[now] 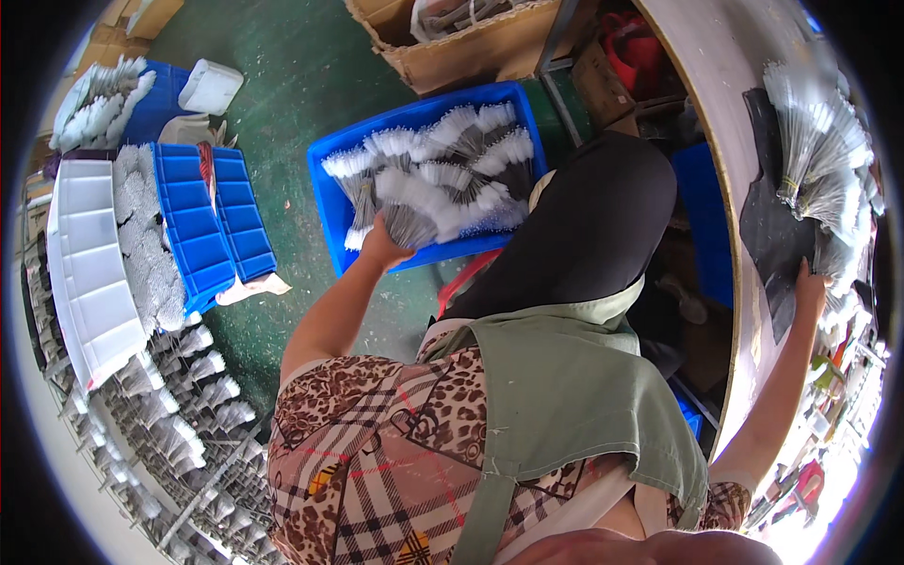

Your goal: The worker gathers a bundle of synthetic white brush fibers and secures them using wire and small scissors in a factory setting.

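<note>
Apron (pixel 584 386), 6 o'clock. Left hand (pixel 384 248), 11, pinching brush bundle (pixel 411 226); likely bin (pixel 327 212) loading/unloading, next wants steady grip. Right hand (pixel 811 288), 3: grip can't tell.

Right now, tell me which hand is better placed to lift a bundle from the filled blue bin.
Likely the left hand: it touches a bundle in that bin, whereas the right hand is over at the table.

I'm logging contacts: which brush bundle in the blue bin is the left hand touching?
The bundle by the near rim: only its grey stems meet the left hand.
</note>
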`<state>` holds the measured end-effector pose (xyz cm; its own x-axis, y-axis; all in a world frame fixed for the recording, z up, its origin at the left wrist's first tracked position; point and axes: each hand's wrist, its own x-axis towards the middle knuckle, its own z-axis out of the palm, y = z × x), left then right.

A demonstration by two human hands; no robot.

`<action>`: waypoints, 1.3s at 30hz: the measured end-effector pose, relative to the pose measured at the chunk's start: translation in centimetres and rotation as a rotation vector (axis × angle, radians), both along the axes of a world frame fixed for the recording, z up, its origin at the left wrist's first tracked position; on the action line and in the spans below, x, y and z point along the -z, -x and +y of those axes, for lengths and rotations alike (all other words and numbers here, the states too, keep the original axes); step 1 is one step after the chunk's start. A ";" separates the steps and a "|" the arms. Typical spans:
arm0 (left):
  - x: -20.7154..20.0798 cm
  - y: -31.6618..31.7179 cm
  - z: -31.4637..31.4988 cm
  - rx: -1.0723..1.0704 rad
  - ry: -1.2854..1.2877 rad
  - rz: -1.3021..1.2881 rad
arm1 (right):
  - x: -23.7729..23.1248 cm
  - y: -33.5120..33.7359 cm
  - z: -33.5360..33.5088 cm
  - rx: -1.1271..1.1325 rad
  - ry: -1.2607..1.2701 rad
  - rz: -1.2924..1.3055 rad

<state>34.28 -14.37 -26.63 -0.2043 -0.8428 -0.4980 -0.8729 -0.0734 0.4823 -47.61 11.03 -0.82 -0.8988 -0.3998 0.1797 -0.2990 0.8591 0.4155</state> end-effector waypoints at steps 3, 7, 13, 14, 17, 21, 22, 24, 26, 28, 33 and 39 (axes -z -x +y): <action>-2.4 2.0 -4.2 0.466 -0.126 -0.160 | -1.2 -2.9 0.1 0.043 0.077 -0.060; -1.1 2.0 -9.7 1.102 -0.074 -0.350 | -2.8 -9.3 -5.2 0.090 0.170 -0.179; -5.1 17.4 -12.4 0.757 0.203 -0.083 | -4.3 -10.6 -3.3 0.196 0.368 -0.186; -5.4 18.9 -12.3 0.746 0.211 0.077 | -4.0 -10.1 -3.1 0.192 0.393 -0.202; -11.9 23.9 -10.8 0.722 0.299 0.289 | -3.4 -7.5 -1.9 0.201 0.448 -0.202; -19.4 28.6 -10.5 0.523 0.564 0.631 | -1.7 -1.1 4.2 0.008 1.046 -0.256; -20.9 29.8 -10.1 0.468 0.543 0.750 | -2.6 -1.7 4.5 0.010 1.197 -0.252; -25.3 32.4 -8.3 0.436 0.527 0.927 | -5.8 -5.8 4.0 0.099 1.511 -0.298; -28.1 35.0 -5.5 0.561 0.455 1.022 | -8.1 -10.2 4.2 -0.024 1.778 -0.213; -30.0 37.0 -2.1 0.702 0.149 1.193 | -9.6 -15.2 3.7 -0.135 1.883 -0.190; -32.2 43.6 5.5 0.617 -0.811 1.303 | -5.6 -28.7 1.5 -0.363 2.013 -0.658; -29.6 44.8 11.4 0.445 -1.215 1.117 | 0.5 -35.7 2.8 -0.665 1.485 -0.880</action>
<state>-10.57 -3.01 3.01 -0.9695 0.0983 -0.2244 -0.2283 -0.6946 0.6822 -11.87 13.79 -1.34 -0.6960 -0.6542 0.2961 -0.3850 -0.0080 -0.9229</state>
